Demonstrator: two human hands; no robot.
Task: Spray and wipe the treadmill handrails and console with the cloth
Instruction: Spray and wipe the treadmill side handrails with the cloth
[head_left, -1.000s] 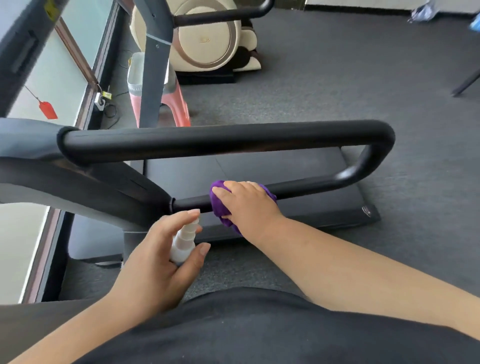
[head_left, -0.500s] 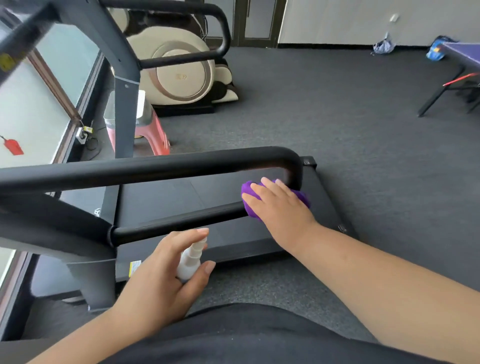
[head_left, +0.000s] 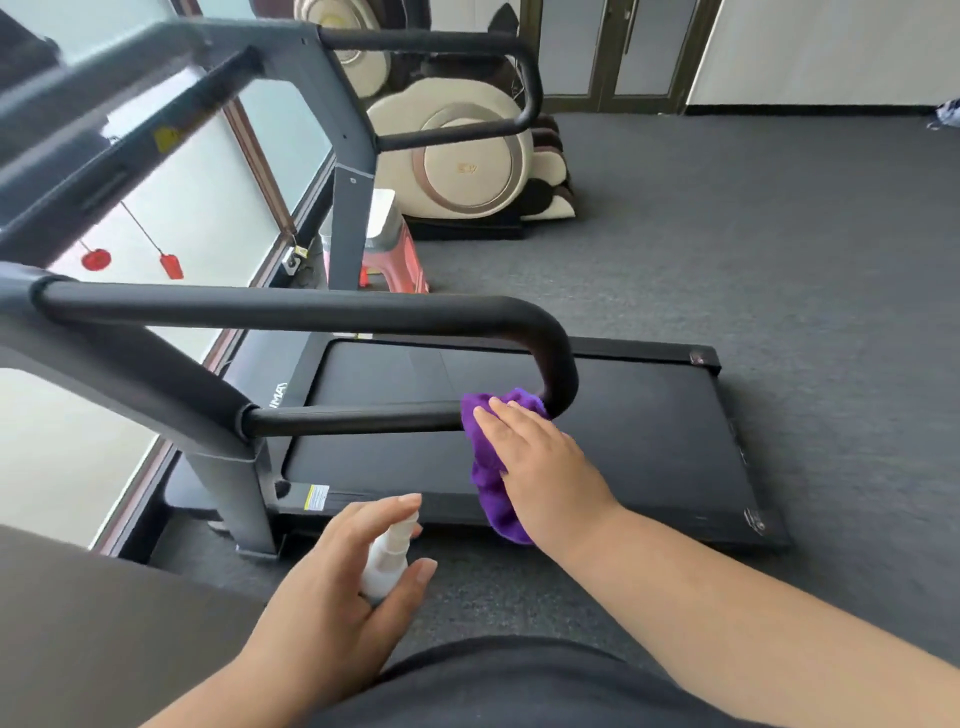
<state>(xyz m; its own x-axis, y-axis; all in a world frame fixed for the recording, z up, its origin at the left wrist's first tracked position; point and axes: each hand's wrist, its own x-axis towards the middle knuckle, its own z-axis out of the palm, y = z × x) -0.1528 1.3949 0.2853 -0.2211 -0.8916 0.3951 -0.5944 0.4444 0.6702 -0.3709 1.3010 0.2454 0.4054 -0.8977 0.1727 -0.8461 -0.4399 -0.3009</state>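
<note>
The treadmill's near handrail (head_left: 291, 309) is a black padded loop that bends down into a thinner lower bar (head_left: 353, 420). My right hand (head_left: 545, 467) holds a purple cloth (head_left: 485, 467) against that lower bar, right at the bend. My fingers lie over the cloth, the thumb is hidden, and a tail of cloth hangs below my palm. My left hand (head_left: 322, 587) grips a small white spray bottle (head_left: 387, 556) with the index finger over its nozzle, held low in front of my body. The console (head_left: 104, 104) is a blurred grey frame at the upper left.
The black running deck (head_left: 649, 415) lies under the rail on grey carpet. The far handrail (head_left: 441, 41) loops at the top. Behind it stand a cream massage chair (head_left: 467, 161) and a red stool (head_left: 395, 249). A window wall (head_left: 52, 441) runs along the left.
My right hand has slid the cloth along the lower bar, from near the upright to the bend at its end. The view lifted and shifted. My left hand keeps holding the bottle.
</note>
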